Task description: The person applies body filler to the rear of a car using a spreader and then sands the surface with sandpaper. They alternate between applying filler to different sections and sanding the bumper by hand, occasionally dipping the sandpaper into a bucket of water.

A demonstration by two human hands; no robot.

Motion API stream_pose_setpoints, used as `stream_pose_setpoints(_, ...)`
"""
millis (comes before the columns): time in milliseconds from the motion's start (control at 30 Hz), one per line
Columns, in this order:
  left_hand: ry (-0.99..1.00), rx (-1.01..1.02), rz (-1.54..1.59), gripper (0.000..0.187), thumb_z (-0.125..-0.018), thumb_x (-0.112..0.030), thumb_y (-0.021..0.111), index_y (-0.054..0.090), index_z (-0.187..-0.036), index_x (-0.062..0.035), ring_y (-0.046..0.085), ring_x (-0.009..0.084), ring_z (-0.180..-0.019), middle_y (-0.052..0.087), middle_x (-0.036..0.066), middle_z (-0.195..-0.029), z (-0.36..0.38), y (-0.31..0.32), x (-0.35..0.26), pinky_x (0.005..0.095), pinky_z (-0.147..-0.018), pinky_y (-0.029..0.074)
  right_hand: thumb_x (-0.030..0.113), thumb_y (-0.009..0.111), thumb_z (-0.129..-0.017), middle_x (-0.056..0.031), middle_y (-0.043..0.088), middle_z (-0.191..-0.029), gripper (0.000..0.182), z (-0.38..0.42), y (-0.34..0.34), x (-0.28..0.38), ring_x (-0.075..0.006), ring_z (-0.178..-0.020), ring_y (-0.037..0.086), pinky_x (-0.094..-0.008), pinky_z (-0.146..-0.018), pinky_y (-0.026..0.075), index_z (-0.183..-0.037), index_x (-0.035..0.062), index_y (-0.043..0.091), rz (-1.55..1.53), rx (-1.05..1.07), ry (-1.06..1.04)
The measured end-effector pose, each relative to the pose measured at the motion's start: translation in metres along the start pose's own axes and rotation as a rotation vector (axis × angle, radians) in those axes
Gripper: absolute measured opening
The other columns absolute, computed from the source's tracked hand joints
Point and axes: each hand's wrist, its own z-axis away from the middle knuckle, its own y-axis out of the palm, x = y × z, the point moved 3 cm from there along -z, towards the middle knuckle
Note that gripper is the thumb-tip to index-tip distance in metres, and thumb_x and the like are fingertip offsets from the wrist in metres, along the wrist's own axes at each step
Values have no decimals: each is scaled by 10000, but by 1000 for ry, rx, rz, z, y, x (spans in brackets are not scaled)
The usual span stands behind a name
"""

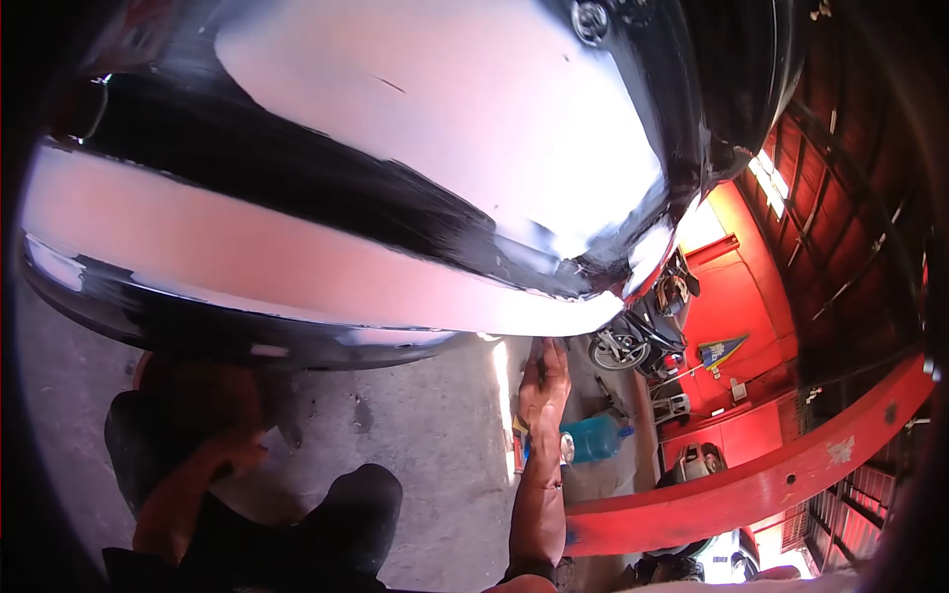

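Observation:
A large car bumper [326, 262] fills the upper view, glossy black with broad pale pinkish-white areas. My right hand [544, 381] reaches up to its lower edge, fingers close together. The fingertips are partly hidden at that edge. Down at the left, my left hand [242, 453] hangs in shadow near my dark-clothed knee [371, 494], below the bumper. Its fingers are too dark to make out. Behind my right forearm lies a blue water jug [596, 440].
Grey concrete floor [435, 425] stretches under the bumper. A curved red beam [751, 489] crosses the lower right. Farther off, a motorcycle [633, 341] stands by a red wall [741, 296], with a dark roof [860, 208] beyond.

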Motion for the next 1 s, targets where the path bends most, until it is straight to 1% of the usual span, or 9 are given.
stream_pose_setpoints(33, -42, 84, 153, 406, -851, -265, 671, 639, -1188, -40, 678, 217, -855, 702, 130, -981, -11, 5, 20, 385, -765, 545, -63, 542, -818, -230, 631, -1115, 496, -5, 2, 1, -409, -963, 611, -485, -833, 490, -1303, 32, 585, 31, -98, -111)
stream_pose_setpoints(167, 2, 38, 303, 420, -869, -278, 669, 631, -1203, -25, 680, 209, -837, 710, 114, -961, -9, 0, 1, 372, -754, 541, -66, 570, -713, -197, 612, -1110, 495, -21, 6, 23, -399, -964, 574, -487, -853, 470, -1201, -1, 620, 218, -50, -205)
stream_pose_setpoints(267, 184, -8, 301, 434, -853, -299, 680, 650, -1169, -3, 681, 211, -839, 713, 120, -940, -18, -2, 9, 369, -757, 538, -58, 550, -812, -177, 605, -1228, 454, -22, 26, 12, -420, -1084, 571, -511, -946, 447, -1257, 26, 584, 293, -146, -239)
stream_pose_setpoints(333, 8, 32, 144, 438, -832, -332, 694, 682, -1118, 0, 690, 231, -873, 719, 142, -941, -14, -8, 2, 372, -779, 538, -44, 546, -812, -170, 587, -1249, 451, -15, 33, 15, -396, -1138, 546, -520, -958, 425, -1255, 31, 592, 373, -123, -219)
stream_pose_setpoints(400, 27, 42, 149, 439, -825, -344, 696, 693, -1094, 3, 695, 244, -884, 721, 154, -957, 0, -15, -19, 375, -784, 539, -6, 555, -812, -173, 565, -1289, 446, -2, 35, 23, -377, -1158, 526, -507, -947, 419, -1255, 29, 599, 547, 15, -160)
stream_pose_setpoints(600, 39, 21, 132, 429, -813, -322, 694, 694, -1093, 2, 703, 273, -898, 726, 169, -976, 2, -17, -27, 380, -792, 542, 30, 614, -740, -154, 585, -1217, 526, 14, 6, 46, -347, -1042, 561, -473, -871, 452, -1266, 31, 588, 598, 27, -224)
stream_pose_setpoints(733, 237, -85, 328, 401, -814, -275, 683, 674, -1110, -4, 698, 280, -868, 720, 172, -963, -13, 1, 2, 393, -770, 540, -13, 563, -728, -257, 583, -1197, 477, -23, -20, 32, -448, -994, 547, -545, -891, 439, -1204, -33, 580, 441, 90, -131)
stream_pose_setpoints(800, 215, -83, 279, 392, -819, -272, 677, 668, -1103, -2, 695, 280, -855, 716, 174, -952, -19, 4, 5, 398, -759, 538, -2, 586, -717, -269, 585, -1152, 451, -41, -23, 36, -456, -1018, 547, -557, -902, 430, -1168, -17, 584, 385, 75, -321)
stream_pose_setpoints(1000, 208, -175, 91, 376, -827, -269, 671, 656, -1087, 2, 694, 293, -839, 706, 188, -925, -18, 1, -1, 413, -743, 532, 61, 635, -732, -181, 666, -991, 284, -50, 0, 25, -403, -955, 606, -533, -861, 444, -1013, 37, 672, 523, 136, -361)
